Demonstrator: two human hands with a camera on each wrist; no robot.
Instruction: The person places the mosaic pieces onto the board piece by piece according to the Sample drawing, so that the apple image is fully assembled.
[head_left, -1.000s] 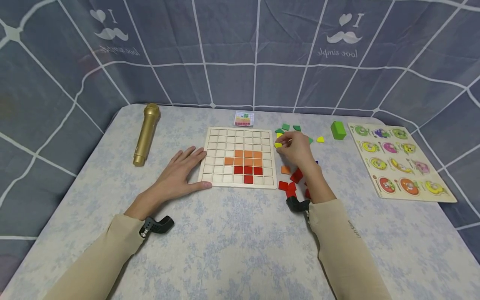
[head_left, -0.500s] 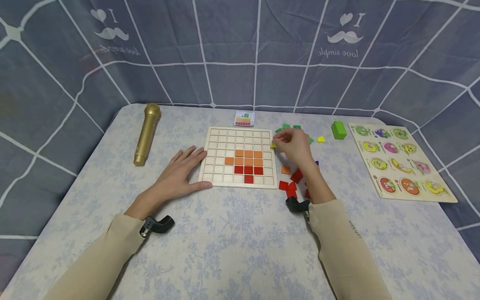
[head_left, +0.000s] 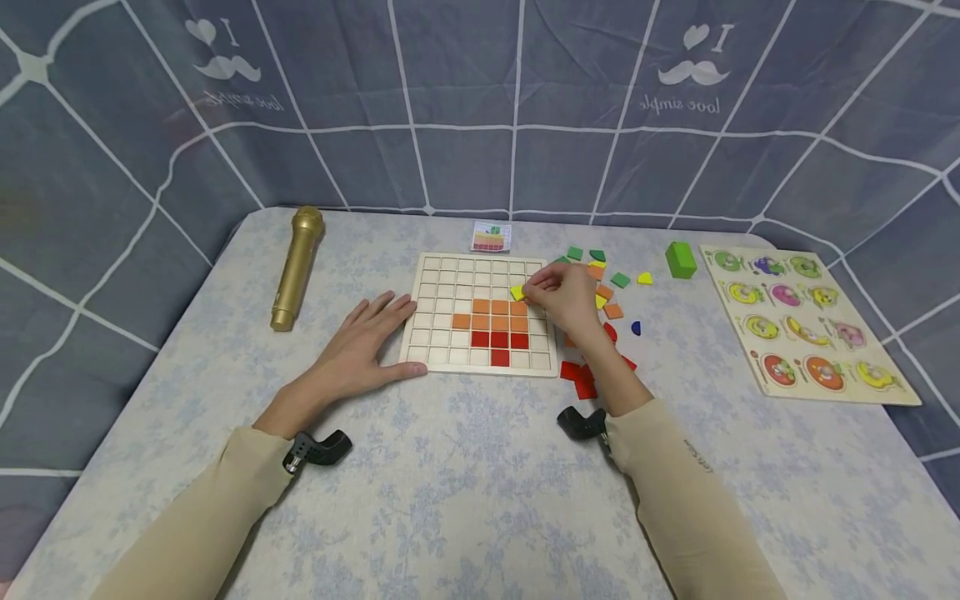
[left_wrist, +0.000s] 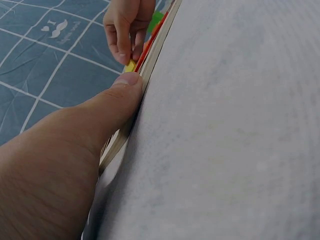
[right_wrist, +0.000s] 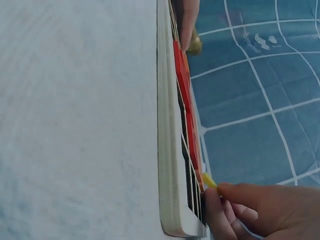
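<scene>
At the centre of the frame, the right hand (head_left: 564, 293) pinches a yellow tile (head_left: 517, 292) over the grid board (head_left: 480, 314), ready to seat it squarely above the orange squares (head_left: 491, 314), while the left hand (head_left: 360, 348), fingers flat and spread, steadies the board's edge.

Left hand (head_left: 365, 343) laid flat, palm down, fingers straight and slightly spread, thumb stretched sideways. Right hand (head_left: 564, 293) raised, fingers curled, fingertips (right_wrist: 212, 200) pinched together. Both forearms extended forward, beige-sleeved.

Long beige sleeves, black wrist-mounted camera brackets, small dark lettering on right sleeve
</scene>
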